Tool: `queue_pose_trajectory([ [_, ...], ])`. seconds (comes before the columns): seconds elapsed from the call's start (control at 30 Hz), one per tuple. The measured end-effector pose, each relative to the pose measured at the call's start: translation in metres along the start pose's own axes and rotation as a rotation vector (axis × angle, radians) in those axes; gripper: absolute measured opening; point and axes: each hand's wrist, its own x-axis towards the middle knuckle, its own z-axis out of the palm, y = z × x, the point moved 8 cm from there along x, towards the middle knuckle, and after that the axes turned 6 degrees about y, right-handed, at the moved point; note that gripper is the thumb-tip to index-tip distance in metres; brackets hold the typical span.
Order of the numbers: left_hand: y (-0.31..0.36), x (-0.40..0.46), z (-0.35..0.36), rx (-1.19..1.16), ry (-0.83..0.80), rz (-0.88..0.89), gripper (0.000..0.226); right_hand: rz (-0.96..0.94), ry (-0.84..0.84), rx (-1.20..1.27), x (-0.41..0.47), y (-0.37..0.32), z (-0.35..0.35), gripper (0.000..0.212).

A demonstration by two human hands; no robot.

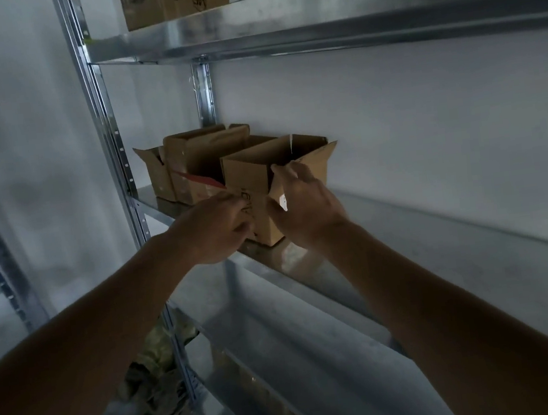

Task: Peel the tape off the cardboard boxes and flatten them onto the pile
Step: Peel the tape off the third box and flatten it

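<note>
Two hands [260, 216] grip the nearest open box [275, 169]; more boxes [191, 162] crowd behind.

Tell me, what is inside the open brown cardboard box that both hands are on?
Only bare inner walls of the open brown cardboard box show near its rim. Its front wall, the left hand and the right hand hide the bottom.

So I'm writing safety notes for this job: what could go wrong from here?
The open brown cardboard box sits at the metal shelf's front edge; with both the left hand and right hand on it, a pull may tip it off. It stands close to the neighbouring open cardboard box, which could get dragged along.
</note>
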Motion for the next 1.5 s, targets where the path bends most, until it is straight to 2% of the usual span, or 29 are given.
queue_pose_trajectory([
  [0.27, -0.048, 0.027, 0.020, -0.069, -0.012, 0.065, 0.033, 0.040, 0.069, -0.178, 0.043, -0.002, 0.032, 0.080],
  [0.33, -0.055, 0.029, 0.026, -0.092, -0.025, 0.100, 0.031, 0.010, 0.078, -0.240, 0.047, -0.004, 0.034, 0.070],
  [0.43, -0.062, 0.032, 0.031, -0.122, -0.027, 0.164, 0.029, -0.006, 0.196, -0.260, 0.045, -0.011, 0.027, 0.033],
  [0.57, -0.068, 0.036, 0.037, -0.147, -0.045, 0.220, 0.025, 0.021, 0.264, -0.326, 0.036, -0.022, 0.018, 0.022],
  [0.67, -0.068, 0.040, 0.042, -0.193, -0.075, 0.252, 0.019, 0.092, 0.257, -0.400, 0.029, -0.024, 0.008, 0.026],
  [0.8, -0.062, 0.047, 0.050, -0.192, -0.088, 0.280, 0.020, 0.205, 0.189, -0.490, 0.018, -0.017, -0.003, 0.043],
  [0.93, -0.053, 0.052, 0.057, -0.190, -0.101, 0.295, 0.029, 0.259, 0.126, -0.581, 0.009, -0.007, 0.000, 0.035],
  [1.1, -0.043, 0.057, 0.058, -0.198, -0.075, 0.331, 0.029, 0.334, 0.040, -0.606, 0.013, 0.006, 0.014, 0.051],
  [1.2, -0.042, 0.059, 0.061, -0.220, -0.096, 0.318, 0.030, 0.353, 0.015, -0.648, 0.012, 0.010, 0.031, 0.043],
  [1.33, -0.041, 0.057, 0.062, -0.236, -0.112, 0.309, 0.038, 0.457, 0.109, -0.520, 0.006, 0.021, 0.035, 0.051],
  [1.5, -0.035, 0.058, 0.051, -0.198, -0.084, 0.340, 0.044, 0.447, 0.166, -0.534, 0.001, 0.023, 0.028, 0.046],
])
